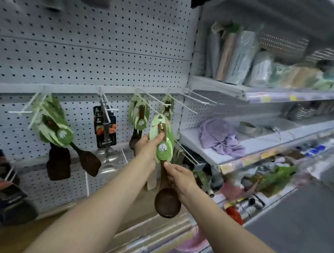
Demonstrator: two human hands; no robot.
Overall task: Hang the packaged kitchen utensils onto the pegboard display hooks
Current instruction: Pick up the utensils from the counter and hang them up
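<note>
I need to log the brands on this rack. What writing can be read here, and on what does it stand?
None reads for certain.
Green card of the held wooden spoon: round white logo and red print, blurred.
Black cards of the metal ladle: white print, too small.
Shelf price strips: blurred.

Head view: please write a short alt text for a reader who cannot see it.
Two bare hands hold a dark wooden ladle on a green card at a hook of a grey pegboard: left hand grips the card, right hand the handle. More carded utensils hang nearby.
</note>
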